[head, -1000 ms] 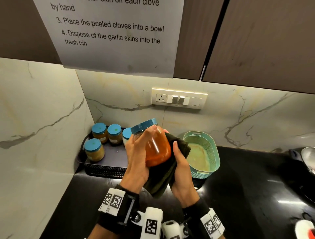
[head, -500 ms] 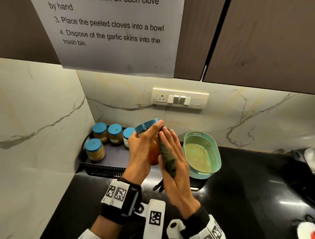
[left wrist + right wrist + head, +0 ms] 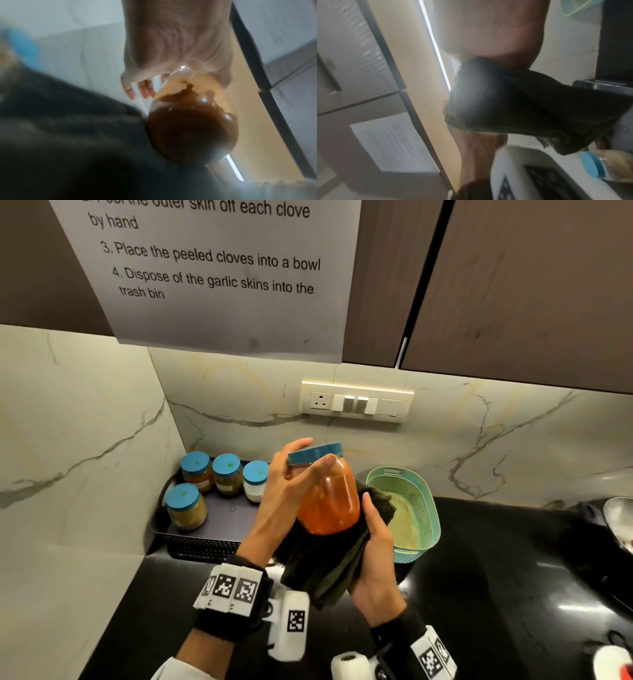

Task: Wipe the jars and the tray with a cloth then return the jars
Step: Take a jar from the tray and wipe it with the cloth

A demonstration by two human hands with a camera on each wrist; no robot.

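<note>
My left hand (image 3: 294, 474) grips a glass jar (image 3: 327, 498) of orange paste with a blue lid (image 3: 315, 453), holding it tilted in the air in front of the tray. My right hand (image 3: 371, 529) cups a dark green cloth (image 3: 329, 563) against the jar's lower right side and base. The left wrist view shows the jar (image 3: 192, 121) from below with the cloth (image 3: 68, 135) beside it. In the right wrist view the cloth (image 3: 513, 101) covers the palm. Several blue-lidded jars (image 3: 186, 508) stand on the dark tray (image 3: 219, 546) in the left corner.
A teal plastic basket (image 3: 428, 515) stands on the black counter (image 3: 496, 594) just right of my hands. A metal bowl (image 3: 620, 518) sits at the far right edge. Marble walls close the corner at left and back, with a switch plate (image 3: 356, 402) and cabinets overhead.
Half a second ago my right hand lay flat against the jar's side with the cloth. It has since slid down and turned palm-up, cupping the cloth under the jar.
</note>
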